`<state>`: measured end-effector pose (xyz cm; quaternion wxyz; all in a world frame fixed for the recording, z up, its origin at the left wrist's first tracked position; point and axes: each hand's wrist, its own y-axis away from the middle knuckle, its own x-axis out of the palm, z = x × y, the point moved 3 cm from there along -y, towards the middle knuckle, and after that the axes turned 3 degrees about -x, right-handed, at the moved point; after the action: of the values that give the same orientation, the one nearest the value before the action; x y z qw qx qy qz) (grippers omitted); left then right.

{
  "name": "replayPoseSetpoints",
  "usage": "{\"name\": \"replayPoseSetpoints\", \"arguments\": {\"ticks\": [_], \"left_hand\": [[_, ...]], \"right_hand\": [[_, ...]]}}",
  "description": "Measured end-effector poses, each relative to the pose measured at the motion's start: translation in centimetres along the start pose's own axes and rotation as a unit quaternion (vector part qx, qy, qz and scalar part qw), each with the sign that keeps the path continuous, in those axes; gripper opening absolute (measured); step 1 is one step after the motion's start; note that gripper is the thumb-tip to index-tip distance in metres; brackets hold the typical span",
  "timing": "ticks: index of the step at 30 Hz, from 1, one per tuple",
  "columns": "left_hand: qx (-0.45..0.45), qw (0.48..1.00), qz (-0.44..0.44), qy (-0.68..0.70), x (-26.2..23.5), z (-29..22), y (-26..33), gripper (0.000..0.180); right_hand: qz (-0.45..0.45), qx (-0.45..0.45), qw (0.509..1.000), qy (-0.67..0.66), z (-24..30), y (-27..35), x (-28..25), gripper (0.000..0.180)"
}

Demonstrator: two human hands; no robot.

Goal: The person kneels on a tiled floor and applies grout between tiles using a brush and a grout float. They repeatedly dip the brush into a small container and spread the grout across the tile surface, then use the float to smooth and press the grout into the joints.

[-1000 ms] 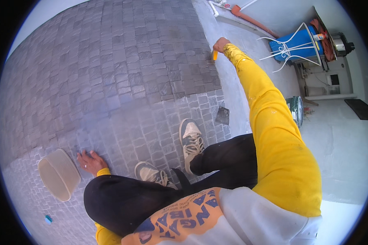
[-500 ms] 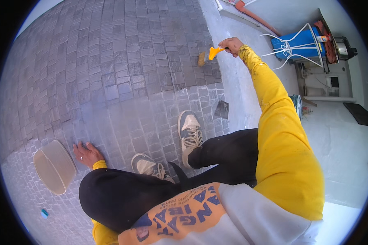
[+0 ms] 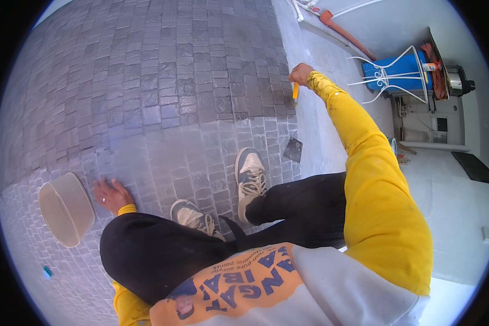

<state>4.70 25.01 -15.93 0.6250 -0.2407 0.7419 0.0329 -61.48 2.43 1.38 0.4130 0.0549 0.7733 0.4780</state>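
**Brush comes down to the edge of the dark paving**

Since half a second ago the right hand [image 3: 300, 73] has swung the yellow-handled brush [image 3: 295, 91] from pointing sideways, away from the paving edge, to pointing down at it; the brush now hangs from the fist with its tip at the border where the dark paving [image 3: 163, 70] meets the pale concrete strip [image 3: 320, 125]. The head has shifted too, so the bucket [image 3: 65, 209] sits a little further right in view than before.

The right hand is clenched around the top of the brush handle, the yellow sleeve stretched out towards the far corner of the dark paving. Whether the bristles touch the stones I cannot tell.

The left hand [image 3: 112, 194] lies flat and released on the lighter paving [image 3: 163, 157], fingers spread, holding nothing. It rests just beside the bucket, on the side nearer the shoes. The bucket is pale, round and tilted so its open mouth shows.

Between the bucket and the brush are the two grey shoes [image 3: 250, 176] with white laces, planted on the lighter paving under black trouser legs. A small dark square piece [image 3: 293, 149] lies beyond the shoes, near the concrete strip. A small blue object [image 3: 48, 271] lies on the paving on the near side of the bucket.

Well apart from the bucket, past the concrete strip, a blue barrel [image 3: 396, 76] stands behind a white wire frame [image 3: 388, 70], and an orange pipe [image 3: 345, 33] runs along the wall.
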Motion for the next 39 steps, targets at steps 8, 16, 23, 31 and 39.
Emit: {"name": "replayPoseSetpoints", "arguments": {"ticks": [8, 16, 23, 31, 39], "left_hand": [[0.004, 0.999, 0.007, 0.037, -0.2, -0.3, 0.2, 0.045], [0.002, 0.999, -0.007, 0.032, 0.0, 0.3, 0.1, 0.043], [-0.025, 1.000, -0.004, 0.000, -0.2, -0.4, -0.3, 0.045], [-0.066, 0.996, 0.046, 0.044, 0.0, 0.4, -0.3, 0.045], [-0.067, 0.993, 0.042, 0.089, -0.7, 0.7, -0.6, 0.047]], "right_hand": [[-0.263, -0.026, 0.790, -0.554, 18.0, -10.2, -19.2, 0.032], [-0.067, 0.042, 0.781, -0.620, 12.1, -4.2, -13.6, 0.040], [-0.080, 0.266, 0.887, -0.370, -2.1, 0.9, -3.6, 0.029], [-0.277, -0.106, 0.910, -0.291, 28.6, -21.6, -34.1, 0.028], [-0.313, -0.329, 0.727, -0.515, 45.8, -24.0, -50.9, 0.036]]}}
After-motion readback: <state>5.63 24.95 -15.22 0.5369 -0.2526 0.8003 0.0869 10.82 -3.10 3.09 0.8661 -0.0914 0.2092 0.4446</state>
